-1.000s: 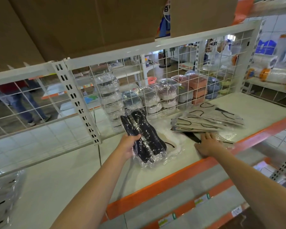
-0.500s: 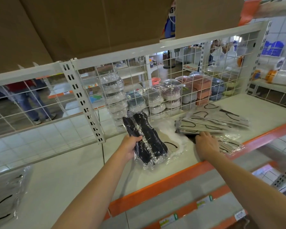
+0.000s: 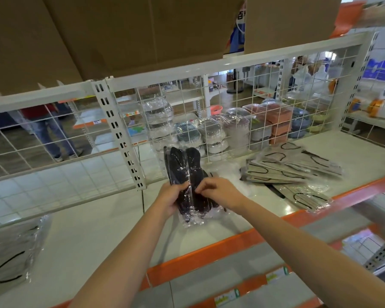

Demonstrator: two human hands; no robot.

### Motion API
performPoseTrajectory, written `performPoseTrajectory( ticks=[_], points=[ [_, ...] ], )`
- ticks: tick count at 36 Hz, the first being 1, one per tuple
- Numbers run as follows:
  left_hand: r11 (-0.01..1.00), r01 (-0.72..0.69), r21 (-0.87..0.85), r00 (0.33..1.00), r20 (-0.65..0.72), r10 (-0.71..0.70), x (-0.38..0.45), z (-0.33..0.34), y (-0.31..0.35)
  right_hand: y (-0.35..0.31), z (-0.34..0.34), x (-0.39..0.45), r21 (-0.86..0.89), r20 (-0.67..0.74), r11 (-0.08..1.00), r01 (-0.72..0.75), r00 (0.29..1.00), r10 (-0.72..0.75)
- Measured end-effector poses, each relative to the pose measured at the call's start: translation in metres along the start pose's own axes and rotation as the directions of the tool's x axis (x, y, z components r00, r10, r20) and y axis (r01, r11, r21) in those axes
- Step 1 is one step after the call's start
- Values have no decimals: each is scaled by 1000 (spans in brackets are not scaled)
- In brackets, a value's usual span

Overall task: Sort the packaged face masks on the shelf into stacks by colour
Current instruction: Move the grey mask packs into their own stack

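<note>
While both hands grip perhaps three black mask packs.

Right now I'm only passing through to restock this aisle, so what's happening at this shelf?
A person is sorting packaged masks by colour. Both hands hold a bundle of black mask packs upright above the shelf: the left hand grips its left side, and the right hand pinches its right side. A pile of grey mask packs lies to the right, with a few more near the orange front edge.
</note>
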State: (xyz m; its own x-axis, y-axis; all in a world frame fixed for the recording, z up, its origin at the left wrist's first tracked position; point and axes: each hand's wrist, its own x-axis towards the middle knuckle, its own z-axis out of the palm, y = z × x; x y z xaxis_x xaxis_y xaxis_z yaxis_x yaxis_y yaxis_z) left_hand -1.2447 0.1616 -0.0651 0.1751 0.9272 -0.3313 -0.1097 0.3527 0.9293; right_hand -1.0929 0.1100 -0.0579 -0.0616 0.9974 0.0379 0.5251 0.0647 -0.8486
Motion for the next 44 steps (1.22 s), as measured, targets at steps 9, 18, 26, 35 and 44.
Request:
performPoseTrajectory(
  ticks=[9, 18, 26, 35, 44],
  points=[
    [960, -241, 143, 970, 52, 236, -12, -31, 13, -3, 17, 24, 122, -46, 987, -99, 993, 106],
    [949, -267, 166, 955, -86, 284, -12, -51, 4, -13, 41, 28, 185, 91, 983, -21, 996, 5],
    [845, -135, -517, 986, -157, 62, -14, -63, 21, -8, 46, 36, 481, 144, 824, -298, 954, 262],
    [858, -249, -449, 948, -294, 121, -26, -95, 29, -34, 48, 41, 386, 112, 908, -161, 986, 127],
    [910, -214, 354, 889, -315, 332, -44, -150, -1, -19, 49, 49, 114, 85, 990, -84, 994, 74]
  ],
)
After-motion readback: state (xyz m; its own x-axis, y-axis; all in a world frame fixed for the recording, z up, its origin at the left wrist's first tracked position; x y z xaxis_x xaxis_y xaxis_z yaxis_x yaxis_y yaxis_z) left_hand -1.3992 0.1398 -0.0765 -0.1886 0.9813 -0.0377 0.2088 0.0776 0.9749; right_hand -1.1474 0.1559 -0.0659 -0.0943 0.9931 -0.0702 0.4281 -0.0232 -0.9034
